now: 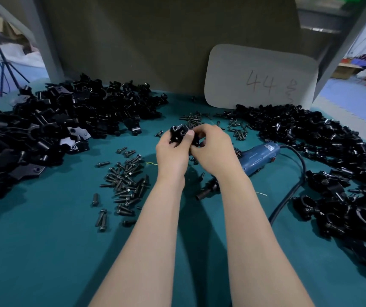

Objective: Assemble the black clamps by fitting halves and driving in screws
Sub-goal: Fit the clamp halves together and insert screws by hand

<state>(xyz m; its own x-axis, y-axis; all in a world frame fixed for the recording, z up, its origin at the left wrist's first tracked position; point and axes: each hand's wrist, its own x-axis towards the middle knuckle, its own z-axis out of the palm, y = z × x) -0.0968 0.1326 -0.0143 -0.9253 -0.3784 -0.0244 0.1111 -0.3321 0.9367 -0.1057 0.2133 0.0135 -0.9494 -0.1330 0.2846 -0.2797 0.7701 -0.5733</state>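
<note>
hands: left hand (171,151) and right hand (213,149) both curled round one black clamp (180,132) | handling: looked small, rigid, light; best pinched by flat outer faces; screw holes left clear

The pale grey rounded card (260,78), leaning at the back edge of the teal worktop (44,251), bears a handwritten "44"; the scribble beside it is not readable.

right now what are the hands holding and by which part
The left hand and right hand both hold the black clamp, one on each side.
</note>
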